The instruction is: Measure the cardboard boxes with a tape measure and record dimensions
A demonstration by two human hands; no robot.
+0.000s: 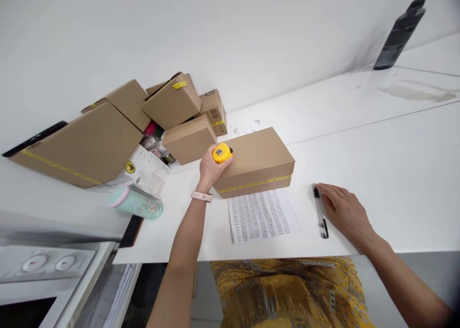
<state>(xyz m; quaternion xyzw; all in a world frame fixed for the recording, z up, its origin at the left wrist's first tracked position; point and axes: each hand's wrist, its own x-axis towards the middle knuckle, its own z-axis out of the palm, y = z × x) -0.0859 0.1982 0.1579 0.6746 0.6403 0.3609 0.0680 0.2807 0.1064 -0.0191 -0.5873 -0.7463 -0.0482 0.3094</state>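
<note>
A closed cardboard box (257, 151) with a yellow tape strip along its front lies on the white table, partly over a printed sheet (258, 218) of dense rows. At the box's left end, my left hand (212, 167) is closed around a yellow tape measure (222, 152). A pink band circles that wrist. My right hand (345, 213) rests on the table right of the paper, fingers stretched out. Its fingertips touch or nearly touch the top of a clear pen (320, 210) with black ends.
Several cardboard boxes (172, 100) stand piled at the back left, near small jars and a white carton (149, 170). A mint tumbler (138, 203) lies by the left edge. A dark bottle (400, 33) stands at the far right. An appliance with knobs (46, 263) sits lower left.
</note>
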